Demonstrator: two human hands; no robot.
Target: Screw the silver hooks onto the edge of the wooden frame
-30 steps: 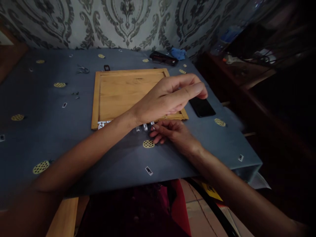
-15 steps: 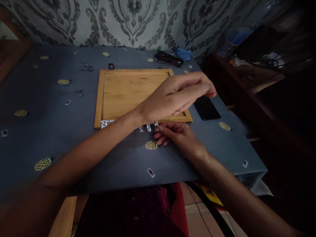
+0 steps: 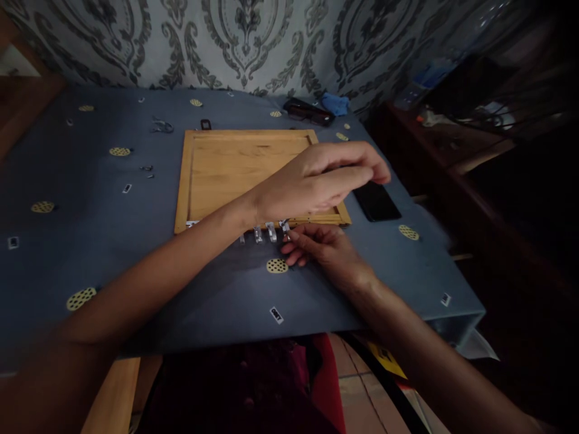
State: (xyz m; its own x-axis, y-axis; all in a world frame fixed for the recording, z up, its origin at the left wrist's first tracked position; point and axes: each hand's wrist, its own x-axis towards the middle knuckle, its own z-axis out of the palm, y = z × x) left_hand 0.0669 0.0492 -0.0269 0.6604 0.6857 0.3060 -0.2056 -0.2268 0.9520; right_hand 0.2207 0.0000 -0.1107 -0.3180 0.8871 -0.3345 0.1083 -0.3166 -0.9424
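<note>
A wooden panel (image 3: 235, 175) with a raised frame lies flat on the blue-grey cloth. Several shiny metal pieces (image 3: 271, 232) sit along its near edge. My left hand (image 3: 323, 181) reaches across above the panel's right part, fingers bent and pointing right; what its fingertips hold, if anything, is hidden. Below it, my right hand (image 3: 316, 247) pinches the rightmost metal piece (image 3: 284, 228) between thumb and fingers at the near edge. My left forearm covers part of the near edge.
A black phone (image 3: 377, 201) lies right of the panel. Behind are dark glasses (image 3: 309, 113) and a blue cloth (image 3: 335, 104). Small metal parts (image 3: 147, 168) and a metal item (image 3: 161, 125) lie to the left. A cluttered dark side table (image 3: 434, 144) stands at right.
My left hand has come slightly down and to the left over the panel. My right hand stays at the rightmost metal piece. The view has shifted a little.
</note>
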